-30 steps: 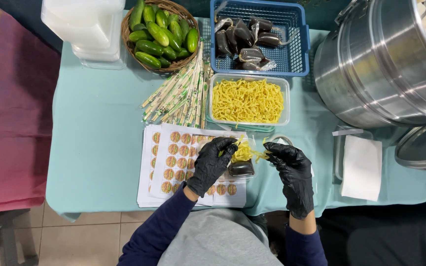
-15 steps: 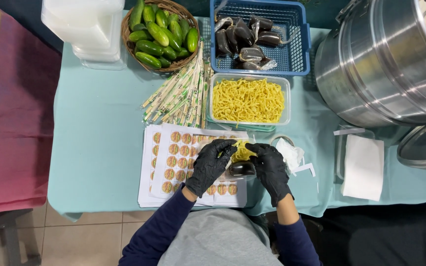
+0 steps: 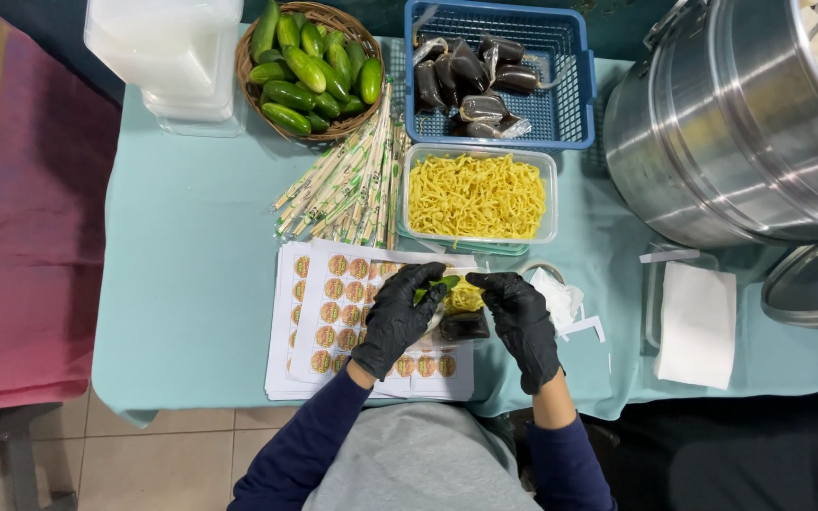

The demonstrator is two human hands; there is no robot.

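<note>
Left hand (image 3: pixel 400 317): gloved in black, you close it on the left side of the noodle portion (image 3: pixel 464 298). The portion sits near the table's front edge, a green slice and a dark sauce packet (image 3: pixel 464 326) against it. By my reading it is filled but not yet closed or labelled.
Right hand (image 3: pixel 523 317): gloved, fingers closed on the portion's right side.
Sticker sheets (image 3: pixel 333 322): white, rows of round orange-and-green labels, under your left hand at the front edge.
Chopsticks (image 3: pixel 352 180): paper-sleeved, heaped mid-table.
Cucumbers (image 3: pixel 310 66): in a round basket, back edge.
Noodle tub (image 3: pixel 478 194): clear, rectangular, full.
Blue crate (image 3: pixel 570 95): more dark packets, back edge.
Steel pot (image 3: pixel 712 132): back right corner.
Napkin (image 3: pixel 698 326): white, right front.
</note>
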